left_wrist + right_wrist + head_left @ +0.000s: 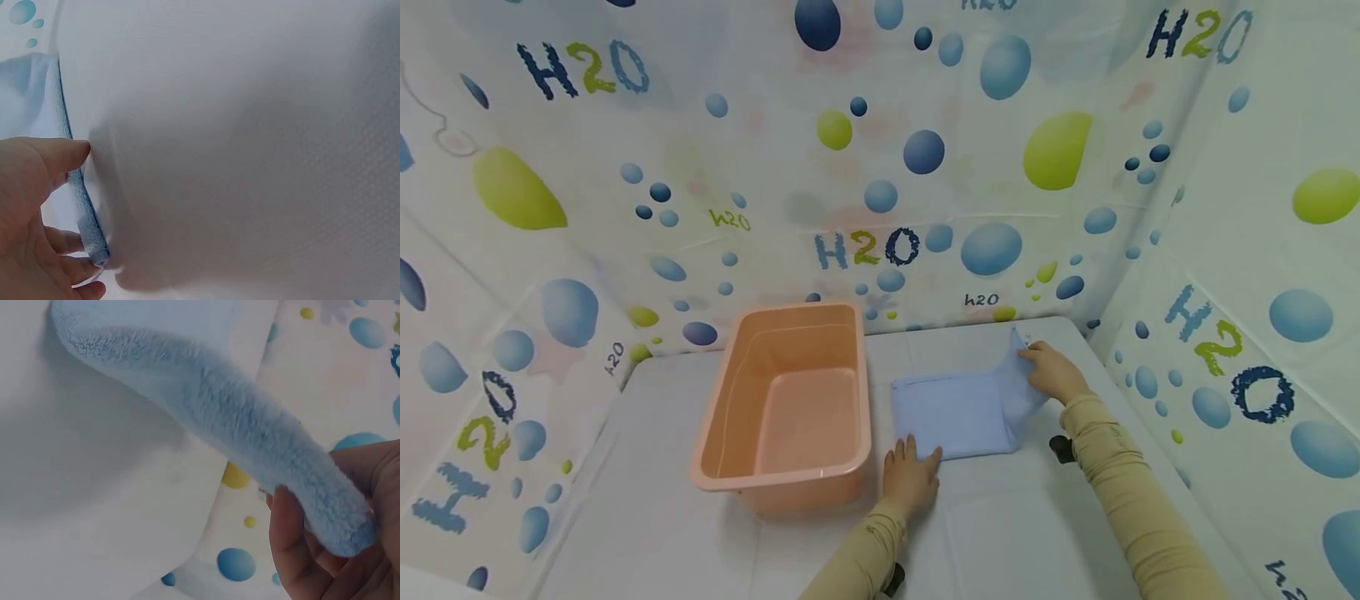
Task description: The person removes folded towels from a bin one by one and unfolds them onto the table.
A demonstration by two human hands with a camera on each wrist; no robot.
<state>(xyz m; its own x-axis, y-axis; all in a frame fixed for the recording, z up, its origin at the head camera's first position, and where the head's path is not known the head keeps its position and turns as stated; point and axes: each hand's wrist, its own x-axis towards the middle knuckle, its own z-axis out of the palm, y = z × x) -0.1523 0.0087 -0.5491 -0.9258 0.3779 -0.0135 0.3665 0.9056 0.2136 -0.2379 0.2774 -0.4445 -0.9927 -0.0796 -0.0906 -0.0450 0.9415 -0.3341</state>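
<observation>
A light blue towel (951,412) lies folded into a rectangle on the white table, its right end lifted. My right hand (1057,372) pinches that raised end near its far corner. In the right wrist view the fluffy towel edge (244,419) runs up into my right hand (350,550), between thumb and fingers. My left hand (912,481) rests at the near left corner of the towel with fingers spread. In the left wrist view, the thumb and fingertips of my left hand (31,212) touch the layered towel edge (87,219).
An orange plastic basin (782,492) stands on the table (625,500) just left of the towel, close to my left hand. A white sheet printed with bubbles and H2O lettering (880,196) hangs behind the table and along both sides.
</observation>
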